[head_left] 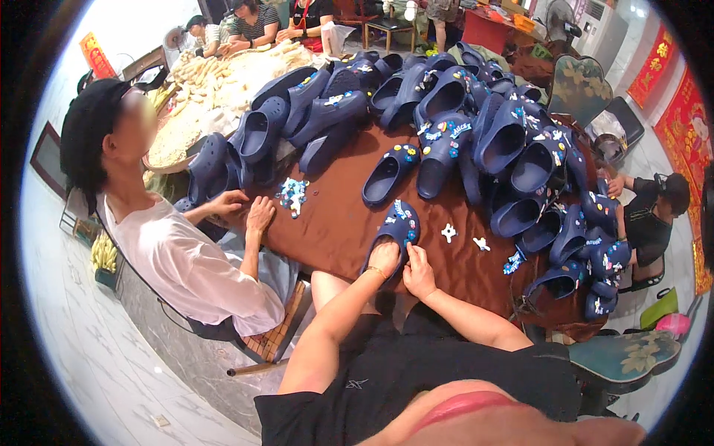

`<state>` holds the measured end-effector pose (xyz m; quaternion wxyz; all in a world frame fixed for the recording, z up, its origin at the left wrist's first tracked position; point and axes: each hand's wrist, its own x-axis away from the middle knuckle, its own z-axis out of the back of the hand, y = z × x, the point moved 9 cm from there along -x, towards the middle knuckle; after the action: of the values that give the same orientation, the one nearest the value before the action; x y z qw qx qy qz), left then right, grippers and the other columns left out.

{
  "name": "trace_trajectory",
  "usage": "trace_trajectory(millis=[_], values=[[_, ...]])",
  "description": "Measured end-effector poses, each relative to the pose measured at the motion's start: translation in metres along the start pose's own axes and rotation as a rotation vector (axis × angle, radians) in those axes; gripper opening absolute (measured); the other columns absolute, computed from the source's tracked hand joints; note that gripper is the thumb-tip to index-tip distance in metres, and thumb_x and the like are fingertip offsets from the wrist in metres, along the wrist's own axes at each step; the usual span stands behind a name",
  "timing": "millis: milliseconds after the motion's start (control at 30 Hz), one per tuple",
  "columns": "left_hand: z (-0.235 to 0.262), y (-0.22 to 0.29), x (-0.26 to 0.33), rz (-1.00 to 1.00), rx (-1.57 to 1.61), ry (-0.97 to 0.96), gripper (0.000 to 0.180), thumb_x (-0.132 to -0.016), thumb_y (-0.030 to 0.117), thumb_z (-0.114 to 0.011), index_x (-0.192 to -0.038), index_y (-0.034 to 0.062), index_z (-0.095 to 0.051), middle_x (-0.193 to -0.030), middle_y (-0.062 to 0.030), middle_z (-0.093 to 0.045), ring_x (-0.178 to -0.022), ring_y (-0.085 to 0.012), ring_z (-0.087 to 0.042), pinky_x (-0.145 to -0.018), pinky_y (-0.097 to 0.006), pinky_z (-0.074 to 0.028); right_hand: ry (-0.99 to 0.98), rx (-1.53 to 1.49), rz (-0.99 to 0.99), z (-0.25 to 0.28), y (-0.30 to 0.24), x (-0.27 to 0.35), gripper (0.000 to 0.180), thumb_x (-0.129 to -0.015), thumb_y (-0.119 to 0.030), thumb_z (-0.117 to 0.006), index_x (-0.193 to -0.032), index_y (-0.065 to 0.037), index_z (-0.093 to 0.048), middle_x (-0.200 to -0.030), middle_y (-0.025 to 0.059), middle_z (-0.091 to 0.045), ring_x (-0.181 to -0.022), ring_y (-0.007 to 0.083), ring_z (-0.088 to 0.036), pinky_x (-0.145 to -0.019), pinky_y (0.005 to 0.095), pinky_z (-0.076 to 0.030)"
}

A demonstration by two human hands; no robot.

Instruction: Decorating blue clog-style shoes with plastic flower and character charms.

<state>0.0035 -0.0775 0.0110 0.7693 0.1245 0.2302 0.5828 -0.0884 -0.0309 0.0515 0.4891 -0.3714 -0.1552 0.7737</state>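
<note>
A dark blue clog (403,217) with colourful charms on its upper lies at the near edge of the brown-covered table, toe pointing away from me. My left hand (384,257) reaches into its foot opening, fingers mostly hidden inside. Against the clog's right side, my right hand (420,273) is closed with its fingertips at the rim; anything small between them cannot be made out. Just beyond sits another decorated clog (388,175). Two small white charms (448,233) (482,244) rest on the cloth to the right.
Many blue clogs (513,141) are heaped along the table's far and right sides. A small pile of blue and white charms (292,195) lies at left, near a seated person (186,253) with both hands at the table edge. Another person (647,223) works at right.
</note>
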Motion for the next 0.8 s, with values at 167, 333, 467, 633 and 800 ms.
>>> trace_trajectory(millis=[167,333,467,633,800], values=[[-0.002,-0.005,0.002,0.006,-0.003,-0.004,0.013,-0.074,0.015,-0.052,-0.071,0.0027,-0.054,-0.072,-0.0181,-0.058,-0.069,-0.0343,-0.057,-0.064,-0.044,-0.046,-0.081,-0.02,-0.065,-0.008,-0.001,0.004,0.062,-0.069,-0.002,-0.049,-0.128,0.002,-0.028,-0.118,0.0213,-0.037,-0.093,0.0363,-0.049,-0.078,0.0396,-0.045],[0.006,0.003,0.002,-0.054,-0.017,0.063,0.019,-0.076,0.018,-0.049,-0.069,0.0014,-0.053,-0.072,-0.0192,-0.059,-0.068,-0.0332,-0.059,-0.064,-0.043,-0.047,-0.09,-0.047,-0.077,-0.009,-0.005,0.008,0.069,-0.068,-0.003,-0.049,-0.131,0.003,-0.021,-0.121,0.0233,-0.033,-0.104,0.0405,-0.043,-0.086,0.0413,-0.041],[0.003,0.003,-0.002,-0.014,-0.016,0.017,0.019,-0.076,0.019,-0.049,-0.069,0.0012,-0.053,-0.071,-0.019,-0.059,-0.068,-0.0331,-0.059,-0.064,-0.043,-0.047,-0.044,-0.01,-0.042,-0.009,-0.001,0.007,0.07,-0.068,-0.002,-0.048,-0.132,0.001,-0.021,-0.122,0.0228,-0.032,-0.105,0.0402,-0.043,-0.086,0.0405,-0.042],[0.001,-0.003,-0.001,-0.034,-0.022,0.043,0.019,-0.076,0.019,-0.05,-0.07,0.0013,-0.053,-0.072,-0.0188,-0.059,-0.068,-0.0336,-0.058,-0.065,-0.043,-0.047,-0.028,0.001,-0.032,-0.01,-0.003,0.008,0.069,-0.067,-0.002,-0.047,-0.132,0.0,-0.023,-0.123,0.0225,-0.032,-0.105,0.0398,-0.044,-0.086,0.0397,-0.042],[0.004,-0.002,0.001,-0.014,-0.03,0.008,0.019,-0.076,0.018,-0.048,-0.07,0.0013,-0.055,-0.073,-0.0192,-0.059,-0.07,-0.0335,-0.059,-0.066,-0.043,-0.047,-0.019,0.02,-0.003,-0.011,-0.004,0.01,0.069,-0.067,-0.003,-0.047,-0.132,0.0,-0.024,-0.123,0.022,-0.033,-0.106,0.039,-0.044,-0.086,0.0394,-0.042]])
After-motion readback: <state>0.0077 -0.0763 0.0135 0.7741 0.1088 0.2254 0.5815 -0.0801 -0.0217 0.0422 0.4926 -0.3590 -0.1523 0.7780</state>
